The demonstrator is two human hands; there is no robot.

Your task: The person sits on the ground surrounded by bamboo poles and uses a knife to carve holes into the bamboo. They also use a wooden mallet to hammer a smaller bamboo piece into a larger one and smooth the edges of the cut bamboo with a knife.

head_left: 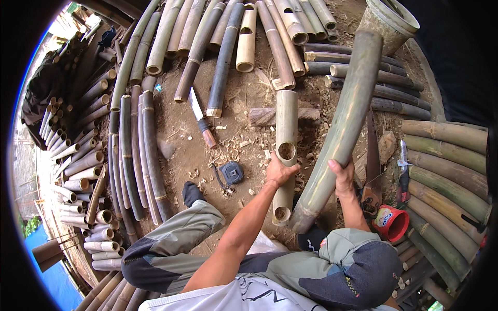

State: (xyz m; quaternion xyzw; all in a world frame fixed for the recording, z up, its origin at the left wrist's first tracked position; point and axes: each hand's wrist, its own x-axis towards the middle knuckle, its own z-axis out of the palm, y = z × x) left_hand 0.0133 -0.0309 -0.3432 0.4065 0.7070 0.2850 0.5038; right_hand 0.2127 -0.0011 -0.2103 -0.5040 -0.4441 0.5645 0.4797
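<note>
My left hand [282,170] is closed around a pale bamboo tube [287,111] with an oval opening cut in its side. The tube's far end rests across a wooden block [259,117] on the ground; its near end shows a hollow. To the right, my right hand [342,178] grips a thicker, longer grey-green bamboo pole [346,111]. This pole slants away to the upper right, its lower end between my legs, beside the tube. Part of my right hand's fingers is hidden behind the pole.
Left of the block lie a knife [197,109] and a dark tape measure [231,172] among wood shavings. A handsaw [372,166], a red tub [383,217] and another knife [403,173] are at the right. Bamboo poles [446,160] surround me; a bucket [381,26] stands far right.
</note>
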